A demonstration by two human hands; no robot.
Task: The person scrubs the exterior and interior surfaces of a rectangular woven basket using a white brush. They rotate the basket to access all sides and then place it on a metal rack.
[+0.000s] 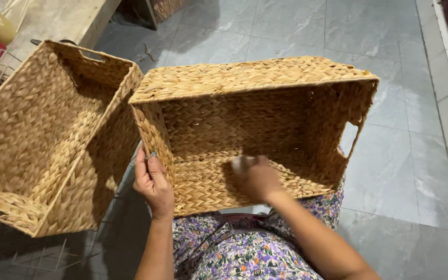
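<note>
1. On the left, a second woven basket is resting tilted, its opening facing up and to the right, just beside the one being worked on, their walls touching or nearly so.
2. The left hand is gripping the left wall of the woven basket, fingers wrapped over its edge, steadying it.
3. This basket is lying on its side across the person's lap, opening facing the person, its long axis running left to right.
4. The right hand is reaching inside, pressing on the lower inner wall; it is closing on something small and pale, but I cannot tell what.
5. Below and to the right, the grey tiled floor is lying open, giving free room.
</note>
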